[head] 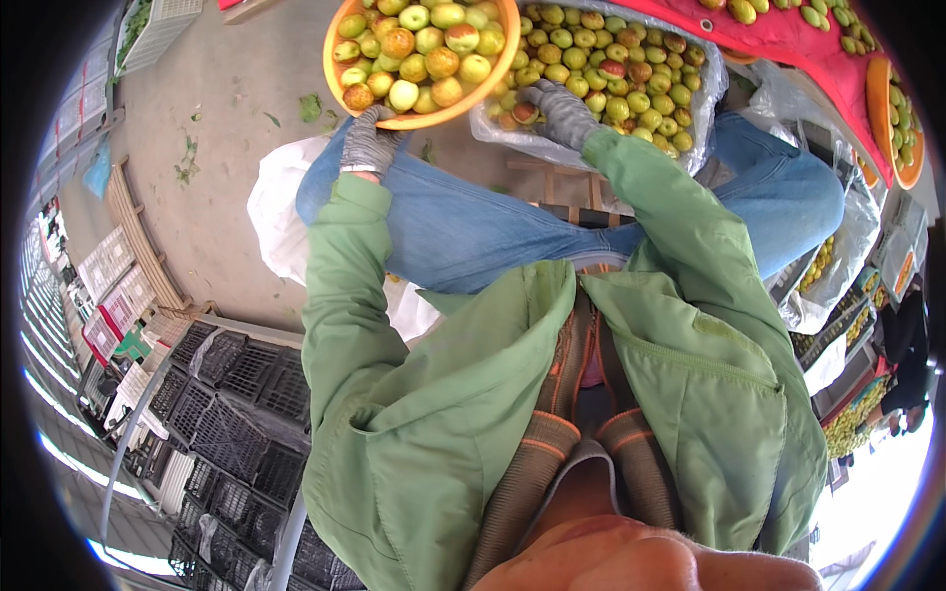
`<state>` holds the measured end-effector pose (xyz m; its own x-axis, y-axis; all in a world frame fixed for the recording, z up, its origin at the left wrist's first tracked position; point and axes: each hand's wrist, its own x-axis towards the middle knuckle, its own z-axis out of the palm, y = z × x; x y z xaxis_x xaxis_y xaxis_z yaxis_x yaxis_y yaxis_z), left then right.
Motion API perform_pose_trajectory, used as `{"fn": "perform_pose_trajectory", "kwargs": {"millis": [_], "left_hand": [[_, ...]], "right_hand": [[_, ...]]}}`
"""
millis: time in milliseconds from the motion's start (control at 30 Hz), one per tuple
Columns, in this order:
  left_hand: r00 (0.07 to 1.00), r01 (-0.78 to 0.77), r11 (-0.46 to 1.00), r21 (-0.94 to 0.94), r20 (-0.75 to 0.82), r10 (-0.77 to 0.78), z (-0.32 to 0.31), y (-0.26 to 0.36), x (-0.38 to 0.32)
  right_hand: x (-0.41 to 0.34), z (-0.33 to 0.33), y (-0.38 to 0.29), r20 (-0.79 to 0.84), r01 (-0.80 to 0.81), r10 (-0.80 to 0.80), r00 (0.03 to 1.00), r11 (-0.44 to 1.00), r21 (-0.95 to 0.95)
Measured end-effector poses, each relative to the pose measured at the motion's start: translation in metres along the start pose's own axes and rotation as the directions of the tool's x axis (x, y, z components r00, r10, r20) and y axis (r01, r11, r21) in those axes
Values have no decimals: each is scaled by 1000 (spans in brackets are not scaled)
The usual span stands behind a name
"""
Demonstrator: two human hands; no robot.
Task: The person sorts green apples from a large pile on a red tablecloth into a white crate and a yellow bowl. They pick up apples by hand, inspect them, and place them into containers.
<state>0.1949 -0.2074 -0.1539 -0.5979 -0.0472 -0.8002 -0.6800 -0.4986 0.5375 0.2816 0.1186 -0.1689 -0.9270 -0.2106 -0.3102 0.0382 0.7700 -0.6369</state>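
Note:
My left hand, in a grey knit glove, grips the near rim of an orange plastic basin. The basin is heaped with green and reddish-brown jujubes and tilts above my left knee. To its right is a crate lined with clear plastic film, holding a layer of similar jujubes. Also gloved, my right hand reaches into the crate's near left part. Its fingers and thumb lie around a brownish jujube; whether they grip it is unclear.
A red cloth bearing more fruit covers a surface at upper right, beside another orange basin. Stacked black plastic crates stand at lower left. Leaves litter the concrete floor. A white sack sits by my left knee.

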Motion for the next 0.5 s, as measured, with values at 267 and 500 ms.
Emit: {"fn": "perform_pose_trajectory", "kwargs": {"millis": [267,500], "left_hand": [[998,29,994,102,58,-35,0,-1,-2],[973,-201,888,414,187,133,-6,-5,2]], "right_hand": [[30,-79,-47,-472,159,-122,873,986,40],[73,-83,-47,-236,149,-88,968,956,254]]}}
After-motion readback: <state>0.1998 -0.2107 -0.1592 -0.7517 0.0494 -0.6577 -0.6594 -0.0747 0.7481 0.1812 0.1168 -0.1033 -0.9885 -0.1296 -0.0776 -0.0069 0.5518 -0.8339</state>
